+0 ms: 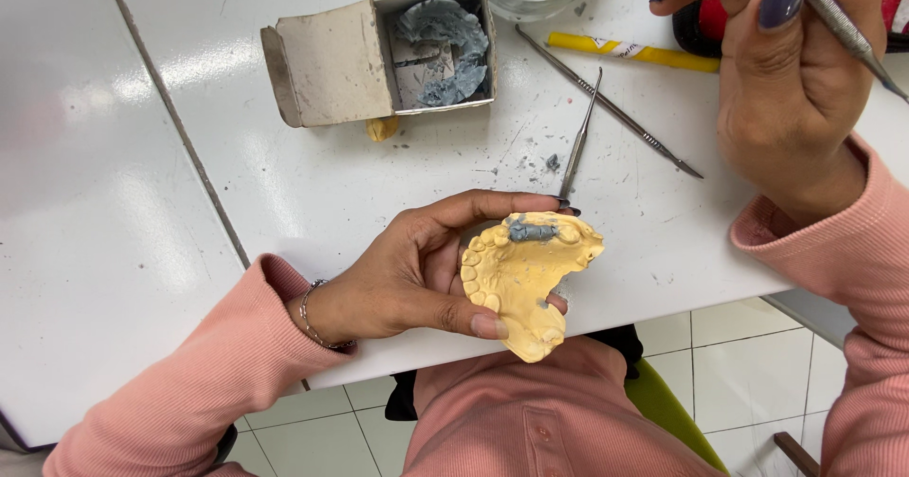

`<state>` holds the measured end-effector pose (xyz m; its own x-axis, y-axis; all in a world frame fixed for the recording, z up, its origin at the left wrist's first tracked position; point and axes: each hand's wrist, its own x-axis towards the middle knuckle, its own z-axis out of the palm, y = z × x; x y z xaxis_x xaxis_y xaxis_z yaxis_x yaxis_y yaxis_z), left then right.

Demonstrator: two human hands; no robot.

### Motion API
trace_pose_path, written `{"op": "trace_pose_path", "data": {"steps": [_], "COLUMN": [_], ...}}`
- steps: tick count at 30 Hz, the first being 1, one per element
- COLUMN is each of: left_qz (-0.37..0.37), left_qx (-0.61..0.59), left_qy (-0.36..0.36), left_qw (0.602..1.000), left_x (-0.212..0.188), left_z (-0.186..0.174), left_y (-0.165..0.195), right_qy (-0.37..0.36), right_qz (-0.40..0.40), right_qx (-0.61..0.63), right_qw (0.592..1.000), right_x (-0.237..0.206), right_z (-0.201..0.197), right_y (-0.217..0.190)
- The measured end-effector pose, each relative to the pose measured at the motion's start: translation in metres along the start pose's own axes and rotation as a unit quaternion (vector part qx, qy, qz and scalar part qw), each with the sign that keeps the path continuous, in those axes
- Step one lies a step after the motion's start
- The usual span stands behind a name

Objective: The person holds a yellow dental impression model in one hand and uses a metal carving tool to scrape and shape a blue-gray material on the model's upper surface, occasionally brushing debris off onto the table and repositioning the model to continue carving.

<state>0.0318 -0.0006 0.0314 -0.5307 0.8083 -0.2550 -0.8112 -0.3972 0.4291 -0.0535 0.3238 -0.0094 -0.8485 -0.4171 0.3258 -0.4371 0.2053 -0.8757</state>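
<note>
The left hand (407, 278) grips a yellow teeth mold (525, 283) (gray wax on top). The right hand (791, 89) pinches a thin metal tool (843, 23) above it.

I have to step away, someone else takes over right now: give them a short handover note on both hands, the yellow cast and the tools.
Left hand: holds the yellow dental cast, teeth up, over the table edge.
Right hand: raised, gripping a thin metal instrument.
On the table: two more metal instruments, a yellow pen, an open cardboard box with grey wax.
Done: a grey wax patch sits on the cast's front teeth.
Left: the remaining teeth are bare; whether more wax belongs there is unclear.
</note>
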Motion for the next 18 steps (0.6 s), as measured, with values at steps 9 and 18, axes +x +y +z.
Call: {"op": "trace_pose_path", "data": {"steps": [9, 18], "left_qz": [-0.005, -0.003], "left_qx": [0.001, 0.010], "left_qy": [0.006, 0.011], "left_qw": [1.000, 1.000], "left_x": [-0.0001, 0.0002], "left_z": [0.0016, 0.0010], "left_y": [0.0008, 0.0001], "right_qy": [0.003, 0.000], "right_qz": [0.000, 0.002], "right_qx": [0.005, 0.009], "right_qw": [1.000, 1.000], "right_x": [-0.0016, -0.0006], "right_z": [-0.0005, -0.0001], "right_y": [-0.0003, -0.0021]}}
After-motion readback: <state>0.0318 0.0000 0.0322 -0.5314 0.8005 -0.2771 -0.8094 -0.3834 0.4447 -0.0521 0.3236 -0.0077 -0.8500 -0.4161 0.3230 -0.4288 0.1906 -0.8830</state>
